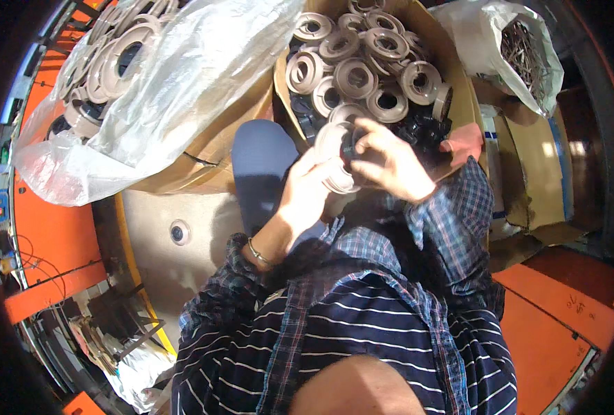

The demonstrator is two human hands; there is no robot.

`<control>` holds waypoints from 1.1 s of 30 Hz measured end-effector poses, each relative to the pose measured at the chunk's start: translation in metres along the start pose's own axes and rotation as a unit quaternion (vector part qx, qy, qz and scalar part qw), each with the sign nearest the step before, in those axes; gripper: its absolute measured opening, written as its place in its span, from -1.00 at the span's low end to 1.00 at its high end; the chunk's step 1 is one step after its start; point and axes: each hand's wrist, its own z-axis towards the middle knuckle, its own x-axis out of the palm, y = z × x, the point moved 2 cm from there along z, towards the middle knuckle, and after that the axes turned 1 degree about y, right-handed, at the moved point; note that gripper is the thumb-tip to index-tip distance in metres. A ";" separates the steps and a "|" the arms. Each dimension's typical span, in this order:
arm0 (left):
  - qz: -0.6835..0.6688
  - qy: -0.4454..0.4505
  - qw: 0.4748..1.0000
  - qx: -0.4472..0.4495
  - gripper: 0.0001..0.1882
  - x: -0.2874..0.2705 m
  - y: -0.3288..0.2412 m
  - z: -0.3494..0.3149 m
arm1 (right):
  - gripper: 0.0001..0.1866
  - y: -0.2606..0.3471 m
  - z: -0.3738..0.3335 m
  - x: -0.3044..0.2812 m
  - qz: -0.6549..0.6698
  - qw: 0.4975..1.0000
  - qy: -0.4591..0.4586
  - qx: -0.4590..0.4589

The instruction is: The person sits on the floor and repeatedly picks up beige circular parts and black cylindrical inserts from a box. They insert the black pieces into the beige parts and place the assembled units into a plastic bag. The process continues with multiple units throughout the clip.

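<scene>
Above my lap, my left hand [305, 192] is closed on beige flanged rings, one upper ring [329, 140] and another ring [339, 178] just below it. On the right side of the upper ring sits a black round part [349, 146]. My right hand [395, 166] grips this black part with bent fingers; its fingertips are partly hidden. Just beyond both hands stands an open cardboard box [464, 90], heaped with beige rings [356, 78] and black parts [421, 133].
Left lies a plastic-covered box [196, 169] with more rings [116, 61]. A single ring [179, 232] rests on the floor. At far right is a white bag [469, 34] of thin strips, with cardboard [532, 162] below it. Orange metal frames [58, 235] stand at the sides.
</scene>
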 end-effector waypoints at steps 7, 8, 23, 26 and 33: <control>0.131 -0.016 0.985 0.116 -0.83 0.009 -0.010 -0.024 | -0.24 0.047 -0.004 0.014 -0.086 0.992 -0.047 -0.080; 0.217 -0.011 0.962 0.167 -0.75 0.014 -0.011 -0.027 | -0.28 0.044 -0.006 0.017 0.020 0.998 -0.059 0.006; 0.271 0.042 0.950 0.150 -0.49 0.021 -0.025 -0.041 | -0.21 0.059 -0.005 0.009 -0.144 0.980 -0.090 -0.100; 0.385 0.106 0.872 0.283 -0.39 0.032 -0.039 -0.054 | -0.33 0.056 -0.005 0.014 0.164 0.980 -0.091 0.061; 0.565 0.355 0.558 0.493 -0.34 0.030 -0.083 -0.076 | -0.41 0.056 -0.019 0.045 0.715 0.686 0.097 0.095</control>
